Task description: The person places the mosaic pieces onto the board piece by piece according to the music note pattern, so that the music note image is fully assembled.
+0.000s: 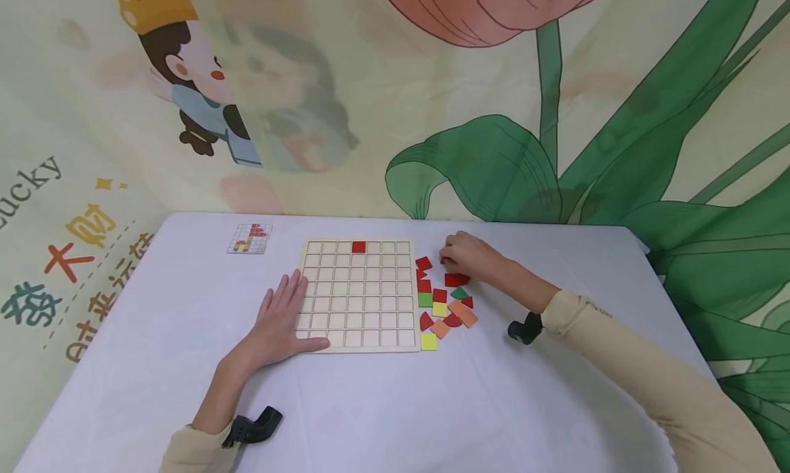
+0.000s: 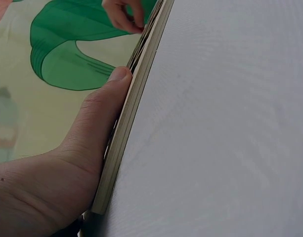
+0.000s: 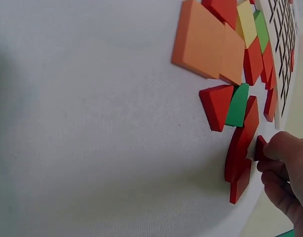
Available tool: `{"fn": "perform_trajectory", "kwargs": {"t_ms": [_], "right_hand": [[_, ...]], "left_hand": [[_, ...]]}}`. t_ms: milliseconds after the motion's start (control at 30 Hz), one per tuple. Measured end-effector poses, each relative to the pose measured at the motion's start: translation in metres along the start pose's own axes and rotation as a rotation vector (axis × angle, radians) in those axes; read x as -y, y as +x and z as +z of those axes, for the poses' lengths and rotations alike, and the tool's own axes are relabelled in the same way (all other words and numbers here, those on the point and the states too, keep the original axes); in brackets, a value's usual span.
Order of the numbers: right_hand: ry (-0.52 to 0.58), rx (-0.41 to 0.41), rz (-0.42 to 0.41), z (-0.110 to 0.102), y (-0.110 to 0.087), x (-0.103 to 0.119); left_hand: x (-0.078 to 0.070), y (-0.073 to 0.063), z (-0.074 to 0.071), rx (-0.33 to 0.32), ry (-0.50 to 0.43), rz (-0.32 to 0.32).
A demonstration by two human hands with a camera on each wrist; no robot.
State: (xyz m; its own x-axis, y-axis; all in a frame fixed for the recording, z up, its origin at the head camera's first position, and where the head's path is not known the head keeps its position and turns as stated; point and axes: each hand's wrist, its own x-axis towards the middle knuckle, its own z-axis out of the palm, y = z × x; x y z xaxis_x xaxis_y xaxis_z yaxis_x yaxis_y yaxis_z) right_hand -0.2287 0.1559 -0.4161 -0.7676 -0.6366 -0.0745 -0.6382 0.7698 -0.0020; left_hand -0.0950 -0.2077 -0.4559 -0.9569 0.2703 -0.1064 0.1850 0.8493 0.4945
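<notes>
My left hand (image 1: 279, 325) lies with fingers spread along the left edge of a wooden grid board (image 1: 361, 301), its thumb across the lower left corner. In the left wrist view the thumb presses against the side of the board (image 2: 122, 128). One red square (image 1: 358, 247) sits in the board's top row. Beyond the board's right side, my right hand (image 1: 472, 256) pinches a small red piece (image 3: 260, 148) between thumb and fingers, close over the white cloth. Its full shape is hidden by the fingers. Other red pieces (image 3: 235, 154) lie beside those fingertips.
Loose pieces are scattered right of the board: a green square (image 1: 425, 299), yellow squares (image 1: 428, 342), orange blocks (image 1: 463, 313), a dark green piece (image 1: 459, 293) and several red ones. A small pattern card (image 1: 249, 238) lies at the back left of the white table (image 1: 382, 411).
</notes>
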Motion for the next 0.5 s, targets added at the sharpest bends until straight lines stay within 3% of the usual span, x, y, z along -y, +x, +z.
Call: {"fn": "perform_trajectory", "kwargs": {"t_ms": [200, 333, 500], "right_hand": [[-0.019, 0.006, -0.004, -0.005, 0.005, -0.001], [0.068, -0.061, -0.005, -0.017, 0.017, 0.009], [0.185, -0.118, -0.119, -0.017, 0.045, 0.035]], "left_hand": [[-0.001, 0.0, 0.001, 0.003, -0.007, 0.005], [-0.002, 0.0, 0.0, 0.002, -0.011, 0.002], [-0.001, -0.001, 0.0, -0.006, -0.014, 0.006]]}}
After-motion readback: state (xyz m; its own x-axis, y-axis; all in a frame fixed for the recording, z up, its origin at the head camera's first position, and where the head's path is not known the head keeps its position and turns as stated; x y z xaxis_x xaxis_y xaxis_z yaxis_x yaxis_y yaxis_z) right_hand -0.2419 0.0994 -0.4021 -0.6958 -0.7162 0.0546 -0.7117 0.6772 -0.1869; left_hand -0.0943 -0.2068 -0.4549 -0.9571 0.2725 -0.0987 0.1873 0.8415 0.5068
